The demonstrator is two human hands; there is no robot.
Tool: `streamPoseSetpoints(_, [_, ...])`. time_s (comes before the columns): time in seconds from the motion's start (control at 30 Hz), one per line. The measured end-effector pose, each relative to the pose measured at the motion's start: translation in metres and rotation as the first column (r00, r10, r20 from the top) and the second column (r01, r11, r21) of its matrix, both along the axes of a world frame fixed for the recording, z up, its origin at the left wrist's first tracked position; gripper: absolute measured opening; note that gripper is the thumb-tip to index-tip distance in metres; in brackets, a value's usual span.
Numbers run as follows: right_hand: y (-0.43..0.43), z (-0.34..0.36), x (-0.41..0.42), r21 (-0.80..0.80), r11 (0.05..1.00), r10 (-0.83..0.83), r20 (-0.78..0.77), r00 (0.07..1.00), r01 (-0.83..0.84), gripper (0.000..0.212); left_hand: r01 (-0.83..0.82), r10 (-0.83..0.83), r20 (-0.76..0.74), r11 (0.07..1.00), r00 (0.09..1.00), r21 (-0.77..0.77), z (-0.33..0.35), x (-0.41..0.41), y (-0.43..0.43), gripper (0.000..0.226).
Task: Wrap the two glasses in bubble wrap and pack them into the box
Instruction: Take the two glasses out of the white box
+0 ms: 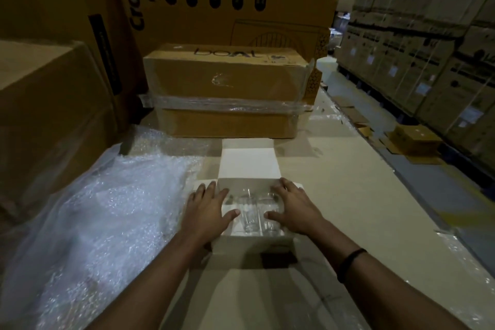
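Note:
A small white box (pixel 249 245) lies open on the cardboard surface, its lid flap (pixel 247 162) folded back away from me. Two clear glasses stand side by side inside it, the left glass (pixel 249 215) and the right glass (pixel 270 220), both bare. My left hand (pixel 207 210) rests on the box's left rim with fingers spread and thumb reaching toward the left glass. My right hand (pixel 293 207) rests on the right rim the same way, thumb near the right glass. Neither hand grips a glass. A big heap of bubble wrap (pixel 88 222) lies to the left of the box.
A taped brown carton (pixel 227 94) stands just behind the box. Large cartons (pixel 48 120) wall off the left and back. To the right the surface ends at an aisle floor (pixel 401 153) with scrap cardboard and stacked boxes (pixel 428 35) beyond.

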State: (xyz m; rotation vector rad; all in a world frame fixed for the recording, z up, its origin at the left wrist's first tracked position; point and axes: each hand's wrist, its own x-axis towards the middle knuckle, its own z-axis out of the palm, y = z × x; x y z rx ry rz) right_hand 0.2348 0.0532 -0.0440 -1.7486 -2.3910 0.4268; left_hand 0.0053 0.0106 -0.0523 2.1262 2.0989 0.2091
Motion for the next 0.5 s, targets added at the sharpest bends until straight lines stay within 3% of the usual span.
streamPoseSetpoints(0.2, [0.02, 0.003, -0.003, -0.062, 0.998, -0.03, -0.015, 0.999, 0.029, 0.072, 0.104, -0.064, -0.269, 0.985, 0.961, 0.137, 0.017, 0.023, 0.018, 0.065])
streamPoseSetpoints(0.37, [0.025, 0.007, -0.005, -0.118, 0.992, -0.065, -0.078, 0.995, 0.055, 0.061, -0.005, -0.012, -0.192, 0.996, 0.981, -0.092, 0.019, 0.046, 0.042, 0.066])
streamPoseSetpoints(0.5, [0.025, 0.015, -0.001, -0.128, 0.988, -0.104, -0.124, 0.987, 0.088, 0.044, -0.054, 0.048, -0.064, 0.995, 0.997, -0.086, 0.016, 0.051, 0.048, 0.058])
